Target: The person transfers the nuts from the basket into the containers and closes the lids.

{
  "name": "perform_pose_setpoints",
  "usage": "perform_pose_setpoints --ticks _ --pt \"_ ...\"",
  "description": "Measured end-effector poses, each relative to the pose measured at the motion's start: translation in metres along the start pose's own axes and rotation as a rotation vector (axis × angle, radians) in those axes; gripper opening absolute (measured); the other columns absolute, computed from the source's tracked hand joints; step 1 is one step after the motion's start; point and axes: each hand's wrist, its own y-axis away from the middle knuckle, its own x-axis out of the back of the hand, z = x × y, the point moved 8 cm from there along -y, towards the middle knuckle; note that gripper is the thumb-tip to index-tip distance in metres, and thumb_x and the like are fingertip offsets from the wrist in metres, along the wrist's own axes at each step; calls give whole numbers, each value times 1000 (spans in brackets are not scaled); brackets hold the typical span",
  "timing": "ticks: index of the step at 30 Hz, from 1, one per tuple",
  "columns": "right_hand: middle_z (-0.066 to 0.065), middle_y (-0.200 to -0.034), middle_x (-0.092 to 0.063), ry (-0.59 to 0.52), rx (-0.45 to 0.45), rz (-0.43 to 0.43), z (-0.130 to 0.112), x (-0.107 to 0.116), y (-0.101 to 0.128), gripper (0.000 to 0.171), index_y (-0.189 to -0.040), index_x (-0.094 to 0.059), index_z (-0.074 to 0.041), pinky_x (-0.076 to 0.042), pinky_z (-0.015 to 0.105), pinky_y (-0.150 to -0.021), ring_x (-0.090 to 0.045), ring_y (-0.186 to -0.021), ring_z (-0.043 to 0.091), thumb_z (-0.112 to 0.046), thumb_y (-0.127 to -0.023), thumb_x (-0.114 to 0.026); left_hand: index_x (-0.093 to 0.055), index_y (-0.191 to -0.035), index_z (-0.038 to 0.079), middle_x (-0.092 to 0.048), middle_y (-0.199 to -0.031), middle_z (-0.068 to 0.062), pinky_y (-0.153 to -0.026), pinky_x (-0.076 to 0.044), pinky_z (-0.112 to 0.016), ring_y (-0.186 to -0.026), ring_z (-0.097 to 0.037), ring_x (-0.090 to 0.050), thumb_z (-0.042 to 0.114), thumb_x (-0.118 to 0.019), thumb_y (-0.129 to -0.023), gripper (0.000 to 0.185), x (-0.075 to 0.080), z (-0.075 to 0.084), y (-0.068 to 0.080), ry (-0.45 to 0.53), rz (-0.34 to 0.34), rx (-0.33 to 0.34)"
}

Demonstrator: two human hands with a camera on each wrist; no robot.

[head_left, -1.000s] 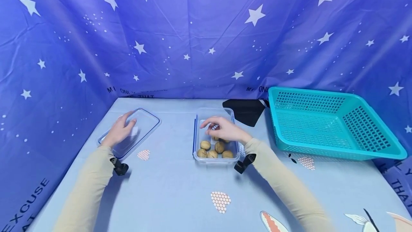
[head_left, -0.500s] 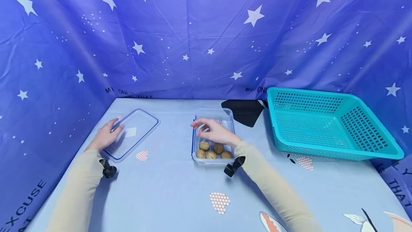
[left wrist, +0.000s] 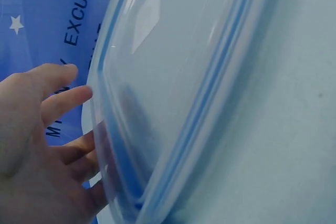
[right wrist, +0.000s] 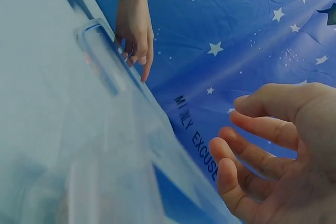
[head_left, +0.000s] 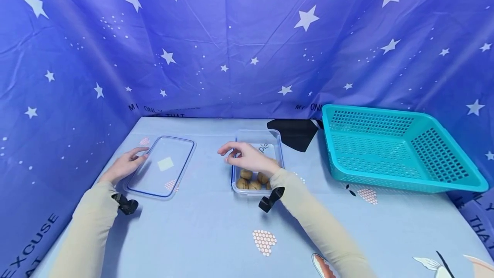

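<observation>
At nine o'clock on the table (head_left: 216, 226), the left hand (head_left: 124, 166) rests against the left edge of a clear lid (head_left: 164, 166) with a blue rim. Its fingers are loosely spread and fairly straight, the tips touching the lid's edge; the left wrist view shows the fingers (left wrist: 65, 103) lying under and along that rim, not curled round it. On the lid's middle sits a small pale square label. The lid lies flat on the light blue cloth, well apart from the box to its right.

Toward the centre, at about twelve o'clock, stands a clear plastic box (head_left: 257, 138) with a blue seal along its left wall. Several walnuts (head_left: 252, 180) lie in its near end, close together. The right hand (head_left: 247, 158) hovers over the box's left side, palm down, fingers apart and gently bent, holding nothing; the right wrist view shows those fingers (right wrist: 252, 150) spread in the air above the box's wall.

Behind the box, at one o'clock, a black cloth (head_left: 295, 133) lies on the table. At two to three o'clock sits a teal basket (head_left: 390, 175) with slotted walls, well apart from the box. Blue star-printed fabric (head_left: 231, 33) hangs behind and on both sides.
</observation>
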Motion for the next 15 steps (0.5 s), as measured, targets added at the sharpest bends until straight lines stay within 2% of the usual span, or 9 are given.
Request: perform_pose_setpoints --ticks 3,6,11,15 --pt "4 -119 -63 0 12 -17 -5 -5 -7 27 -122 -62 -6 -50 31 -86 -60 -98 18 -8 -95 -58 -39 -141 -9 -56 -87 -15 -63 -47 -29 -75 -19 -54 15 -46 -102 46 -5 0 0 120 -28 -9" --pt "3 -117 -63 4 11 -31 -9 -10 -15 28 -123 -62 -8 -49 29 -88 -58 -101 16 -9 -95 -58 -41 -139 -11 -56 -86 -13 -59 -48 -24 -71 -12 -52 2 -48 -97 44 -10 -1 0 214 -24 -27" --pt "8 -115 -62 1 4 -30 -15 -21 -34 31 -124 -60 -3 -48 25 -90 -57 -105 19 -4 -93 -59 -43 -137 -10 -58 -90 -16 -58 -47 -23 -71 -10 -51 -7 -50 -92 46 -13 -2 0 220 33 -49" --pt "20 -118 -61 -99 -53 -15 -12 -29 -53 35 -126 -58 1 -51 27 -86 -61 -101 25 0 -91 -59 -44 -138 -9 -58 -89 -15 -58 -46 -22 -70 -10 -51 -7 -52 -92 46 -14 -4 0 233 62 -38"
